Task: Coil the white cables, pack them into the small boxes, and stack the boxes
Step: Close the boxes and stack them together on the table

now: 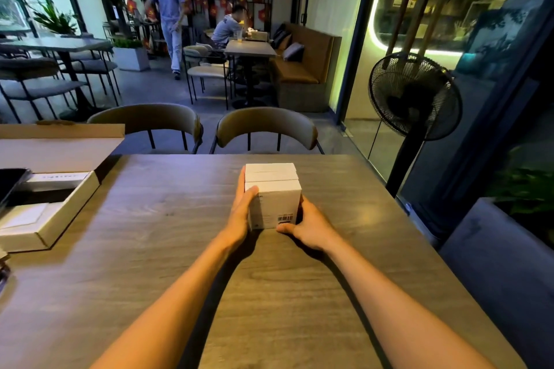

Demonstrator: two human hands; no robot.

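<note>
both of our hands clamp the small white boxes [272, 195] from either side. our left hand [242, 213] lies flat against the left face, its grip closed on the cardboard with the thumb hooked over the near top edge. our right hand [308, 228] presses the lower right corner, fingers hidden behind the box and the thumb tip on the table [180, 249] just under a barcode label [285, 218] on the face toward us.

the boxes stand pressed together as one block; seams on top show three of them, one behind another. the block rests on the wooden table, near its middle and toward the far edge. we see none of the white cables.

at the left edge of the table an open flat carton [51, 219] lies with its lid [60, 147] raised behind it, well apart from the block. two curved chairs [263, 126] stand at the far side of the table. a black standing fan [415, 96] is on the floor to the right, beside a glass wall. farther back, one person sits at another table and another walks past.
</note>
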